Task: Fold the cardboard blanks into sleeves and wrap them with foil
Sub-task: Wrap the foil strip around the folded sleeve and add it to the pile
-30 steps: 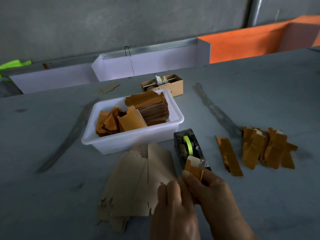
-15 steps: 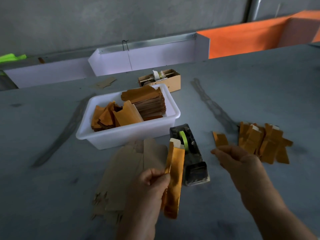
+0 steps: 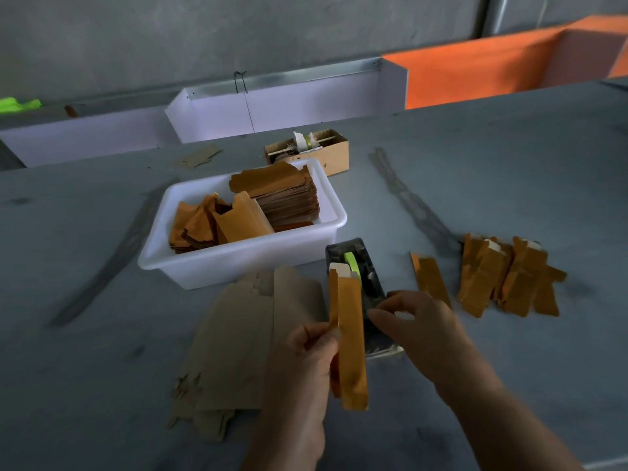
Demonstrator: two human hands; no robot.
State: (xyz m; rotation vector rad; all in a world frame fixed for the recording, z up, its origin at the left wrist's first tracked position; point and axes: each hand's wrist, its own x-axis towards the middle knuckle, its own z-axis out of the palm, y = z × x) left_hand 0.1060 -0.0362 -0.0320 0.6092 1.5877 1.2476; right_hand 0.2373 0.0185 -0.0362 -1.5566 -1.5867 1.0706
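My left hand point(image 3: 299, 362) pinches a long gold foil-wrapped sleeve point(image 3: 351, 338) and holds it upright, its white cardboard end showing at the top. Just right of it, my right hand point(image 3: 421, 328) hovers over the front of the black tape dispenser point(image 3: 353, 260), thumb and fingers closed on a pale strip of tape. Flat brown cardboard blanks point(image 3: 238, 341) lie fanned on the table to the left of my hands. A pile of wrapped sleeves point(image 3: 509, 280) lies at the right, with one single sleeve point(image 3: 431, 277) beside it.
A white tub point(image 3: 238, 263) behind the blanks holds a stack of gold foil sheets point(image 3: 285, 198) and loose foil pieces. A small cardboard box point(image 3: 326, 154) with a tape roll stands behind the tub. White and orange panels line the table's far edge.
My left hand has lifted the wrapped sleeve upright. My right hand let go of it, swung right, then came back to the tape dispenser's front.
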